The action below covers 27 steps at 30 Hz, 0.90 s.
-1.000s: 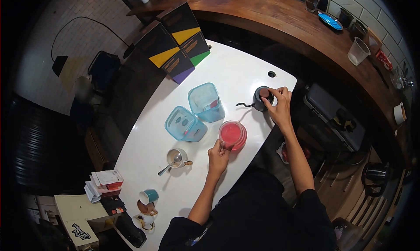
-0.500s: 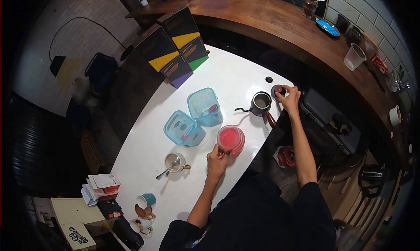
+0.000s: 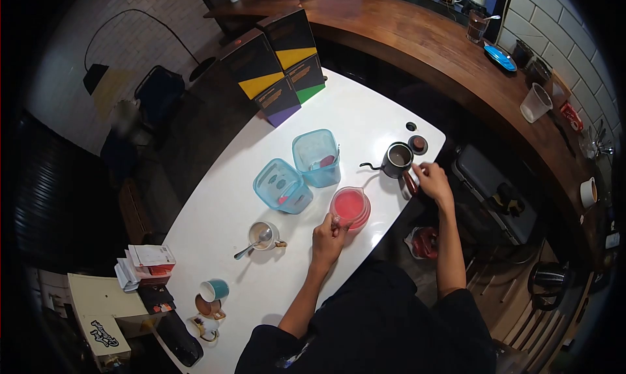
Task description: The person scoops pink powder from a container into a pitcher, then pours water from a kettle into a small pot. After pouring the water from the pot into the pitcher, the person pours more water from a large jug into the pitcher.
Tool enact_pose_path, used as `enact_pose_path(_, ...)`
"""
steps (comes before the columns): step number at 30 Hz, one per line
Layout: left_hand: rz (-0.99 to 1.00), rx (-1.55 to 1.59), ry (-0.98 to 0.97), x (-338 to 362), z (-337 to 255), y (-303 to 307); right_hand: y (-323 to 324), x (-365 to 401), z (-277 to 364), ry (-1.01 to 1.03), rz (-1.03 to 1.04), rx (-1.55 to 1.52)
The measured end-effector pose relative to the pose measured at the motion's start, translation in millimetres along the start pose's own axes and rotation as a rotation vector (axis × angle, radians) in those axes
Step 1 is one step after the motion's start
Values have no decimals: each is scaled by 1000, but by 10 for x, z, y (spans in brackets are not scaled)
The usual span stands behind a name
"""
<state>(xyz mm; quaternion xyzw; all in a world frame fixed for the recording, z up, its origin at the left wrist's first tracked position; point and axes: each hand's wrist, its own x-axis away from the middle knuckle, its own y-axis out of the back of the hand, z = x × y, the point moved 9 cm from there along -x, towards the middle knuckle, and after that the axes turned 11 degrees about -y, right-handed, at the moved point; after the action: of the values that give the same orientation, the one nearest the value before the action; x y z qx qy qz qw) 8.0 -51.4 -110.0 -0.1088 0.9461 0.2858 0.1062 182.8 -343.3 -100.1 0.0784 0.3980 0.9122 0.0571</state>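
My left hand is closed round the handle of a clear jug with pink showing inside, on the white table. To its upper right stands a black gooseneck kettle with its top uncovered and a brown handle, its thin spout towards the left. The kettle's round lid, with a brown knob, lies just behind it on the table. My right hand is beside the kettle's handle, fingers loosely bent and holding nothing, fingertips close to the handle.
Two blue translucent tubs stand left of the jug. Nearer is a cup with a spoon in it. Several cups, including a teal one, sit at the lower left. Dark boxes stand at the far edge. A wooden counter curves behind.
My right hand has let go of the kettle's lid, which now lies on the table, and has moved down to the kettle's handle. My left hand keeps hold of the jug.
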Motion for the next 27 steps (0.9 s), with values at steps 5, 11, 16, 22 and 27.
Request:
enact_pose_path(5,-51,25,-20,13,-1,6,-383,421,26,-124,585,-447)
enact_pose_path(11,-43,-51,-59,32,-126,69,-563,527,-28,-226,707,-803)
enact_pose_path(16,-67,-90,-120,63,-233,194,-614,627,-39,-293,802,-1057)
enact_pose_path(22,-158,-64,-164,217,-646,501,-443,900,7,-302,834,-1319)
enact_pose_path(27,-10,278,-145,429,-737,404,-215,1383,100,-186,848,-1428)
